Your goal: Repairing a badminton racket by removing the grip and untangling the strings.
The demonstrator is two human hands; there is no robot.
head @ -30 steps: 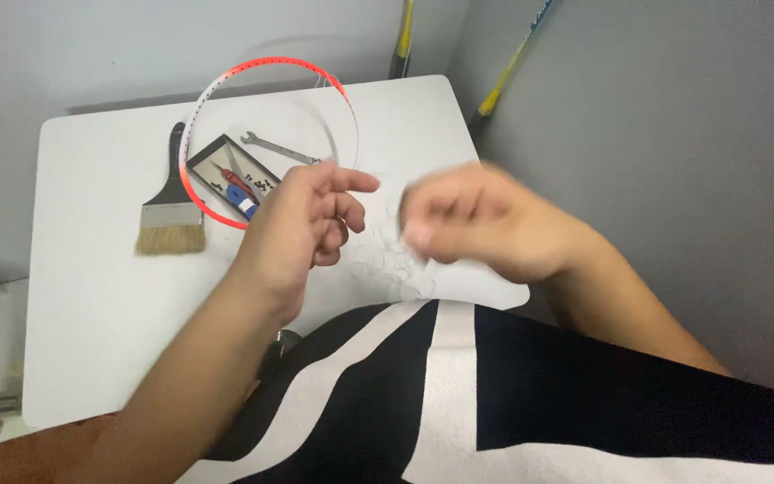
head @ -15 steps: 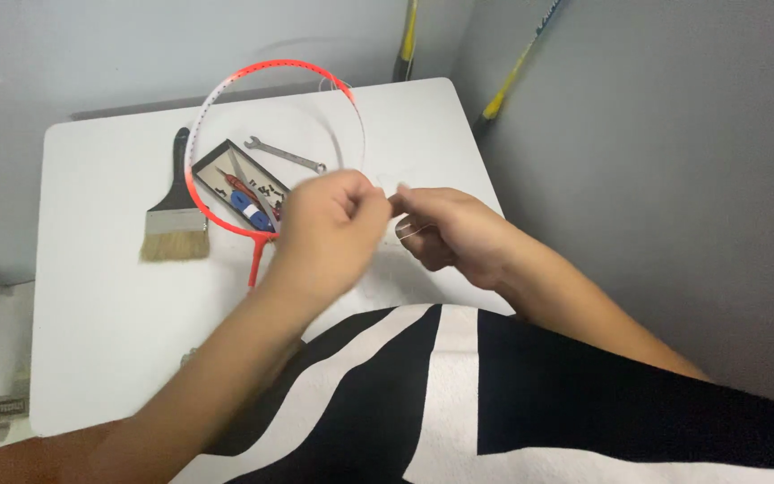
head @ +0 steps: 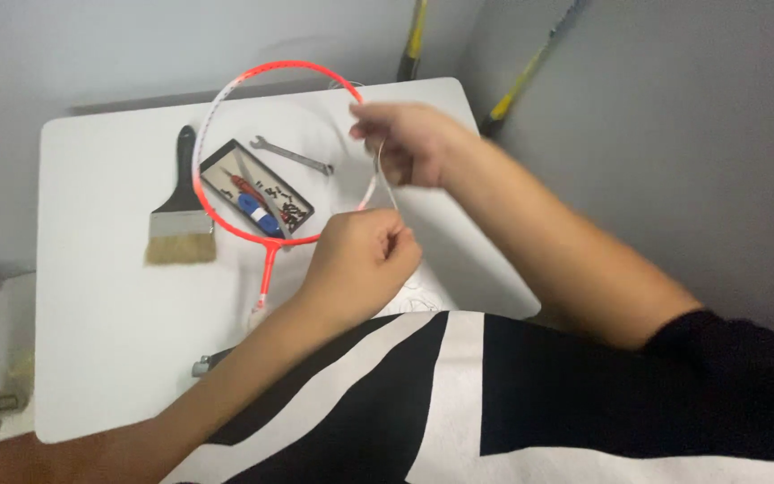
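A white table (head: 100, 358) fills most of the head view, and everything else is placed against it. Lying flat on its far half is a red and white racket frame (head: 217, 211), unstrung, its hoop toward the table's far edge and its thin red shaft pointing back toward the near edge. Inside the hoop, a shallow black tray (head: 301, 208) holding small tools and dark bits rests on the table, and a flat metal wrench (head: 290, 156) lies just beyond it. A wide paintbrush (head: 181, 215) with a black handle and pale bristles lies on the table just outside the hoop's left side. The right hand (head: 409, 143) is held above the far right part of the table, at the hoop's right rim, its fingers closed in a pinch on a thin pale string (head: 384, 184). The left hand (head: 360, 260) is held nearer the table's near edge, just right of the shaft, curled shut with the same string pinched at its fingertips. The string is stretched between the two hands.
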